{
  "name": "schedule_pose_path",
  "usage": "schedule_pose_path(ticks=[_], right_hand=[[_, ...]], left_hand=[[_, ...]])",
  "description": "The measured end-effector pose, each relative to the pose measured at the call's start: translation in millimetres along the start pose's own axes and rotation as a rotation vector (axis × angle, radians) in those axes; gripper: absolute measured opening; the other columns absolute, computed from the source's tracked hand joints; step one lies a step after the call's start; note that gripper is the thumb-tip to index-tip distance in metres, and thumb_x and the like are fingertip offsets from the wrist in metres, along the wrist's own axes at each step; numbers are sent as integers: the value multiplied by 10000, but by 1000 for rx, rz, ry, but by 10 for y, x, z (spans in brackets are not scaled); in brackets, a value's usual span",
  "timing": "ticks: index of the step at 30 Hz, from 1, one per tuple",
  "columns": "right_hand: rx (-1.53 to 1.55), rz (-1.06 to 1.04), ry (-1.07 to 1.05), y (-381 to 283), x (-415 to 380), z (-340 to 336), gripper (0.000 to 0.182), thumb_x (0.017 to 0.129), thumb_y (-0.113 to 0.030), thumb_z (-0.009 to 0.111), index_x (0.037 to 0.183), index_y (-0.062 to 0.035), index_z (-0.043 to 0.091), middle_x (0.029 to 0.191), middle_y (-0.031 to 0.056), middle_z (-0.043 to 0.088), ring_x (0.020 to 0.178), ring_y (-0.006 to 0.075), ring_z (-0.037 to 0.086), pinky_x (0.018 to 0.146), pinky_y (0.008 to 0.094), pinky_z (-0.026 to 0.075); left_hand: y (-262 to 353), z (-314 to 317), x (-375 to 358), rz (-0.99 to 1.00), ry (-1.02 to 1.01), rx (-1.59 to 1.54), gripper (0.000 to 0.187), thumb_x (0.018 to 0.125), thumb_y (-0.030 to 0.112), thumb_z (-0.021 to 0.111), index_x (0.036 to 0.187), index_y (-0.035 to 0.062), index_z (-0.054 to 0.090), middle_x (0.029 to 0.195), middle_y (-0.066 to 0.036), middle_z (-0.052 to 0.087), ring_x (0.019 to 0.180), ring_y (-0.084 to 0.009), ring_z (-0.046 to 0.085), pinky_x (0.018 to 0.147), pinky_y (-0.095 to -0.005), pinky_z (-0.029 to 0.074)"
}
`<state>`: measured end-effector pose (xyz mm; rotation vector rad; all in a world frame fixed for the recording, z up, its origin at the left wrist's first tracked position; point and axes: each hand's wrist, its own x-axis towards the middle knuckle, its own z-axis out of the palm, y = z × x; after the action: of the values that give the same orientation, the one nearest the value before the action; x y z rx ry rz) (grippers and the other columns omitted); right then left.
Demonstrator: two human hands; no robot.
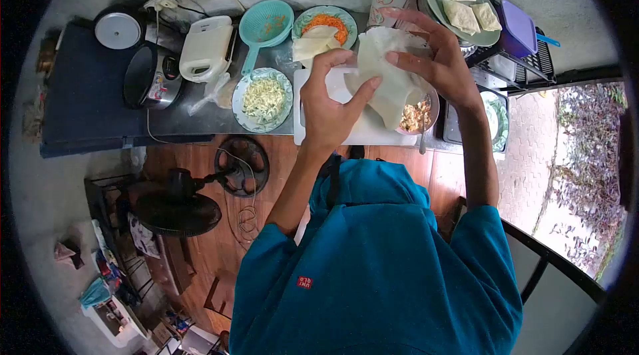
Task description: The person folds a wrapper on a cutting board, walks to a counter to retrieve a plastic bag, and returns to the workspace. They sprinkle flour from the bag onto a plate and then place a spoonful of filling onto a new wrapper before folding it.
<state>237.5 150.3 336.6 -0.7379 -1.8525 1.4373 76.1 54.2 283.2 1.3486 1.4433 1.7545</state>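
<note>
A thin pale wrapper sheet (386, 78) hangs upright between my hands over the white cutting board (373, 134). My right hand (432, 58) pinches its upper right part between thumb and fingers. At its left side my left hand (336, 92) has thumb and fingers spread, the thumb tip at the sheet's edge; whether it grips the sheet is unclear. Partly behind the sheet is a bowl of chopped filling (414, 117) with a spoon (423, 142). More wrappers (314, 45) lie folded on the rim of a plate of shredded orange food (331, 20).
Shredded pale vegetable (263, 100) fills a plate at left, below a teal strainer (266, 23). Folded wrapped squares (460, 16) rest on a green plate at upper right, beside a purple-lidded box (518, 25). A white appliance (206, 48) and black pot (152, 78) stand farther left.
</note>
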Motion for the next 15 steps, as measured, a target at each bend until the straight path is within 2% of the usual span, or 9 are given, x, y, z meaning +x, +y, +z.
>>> schedule_pose_path(ticks=[1, 7, 12, 15], right_hand=[[-3, -1, -5, -7, -1, 8, 539, 809, -100, 744, 1315, -77, 561, 1174, 81, 635, 989, 137, 619, 868, 297, 519], [-91, -102, -36, -16, 26, 41, 535, 811, -118, 746, 1313, -83, 565, 1176, 85, 636, 1009, 137, 617, 878, 302, 517], [-16, -10, -41, -30, 8, 63, 525, 816, -106, 739, 1311, -83, 566, 1166, 94, 637, 999, 134, 610, 872, 288, 508], [-18, -39, -27, -40, 10, 100, 514, 822, -87, 727, 1310, -88, 567, 1160, 88, 636, 992, 133, 610, 862, 284, 511]], left_hand=[[22, 31, -17, 59, 55, 30, 228, 736, 64, 799, 916, 16, 666, 931, -96, 690, 915, -207, 642, 845, -319, 489], [-189, 117, -80, 262, 68, 214, 223, 719, 36, 768, 917, 33, 666, 958, -92, 695, 906, -267, 647, 864, -368, 468], [-171, 166, -87, 263, 131, 227, 194, 723, 29, 751, 904, 42, 684, 954, -87, 692, 907, -260, 641, 854, -369, 461], [-180, 169, -77, 282, 169, 239, 169, 723, 19, 742, 881, 39, 687, 962, -85, 684, 907, -263, 640, 853, -372, 465]])
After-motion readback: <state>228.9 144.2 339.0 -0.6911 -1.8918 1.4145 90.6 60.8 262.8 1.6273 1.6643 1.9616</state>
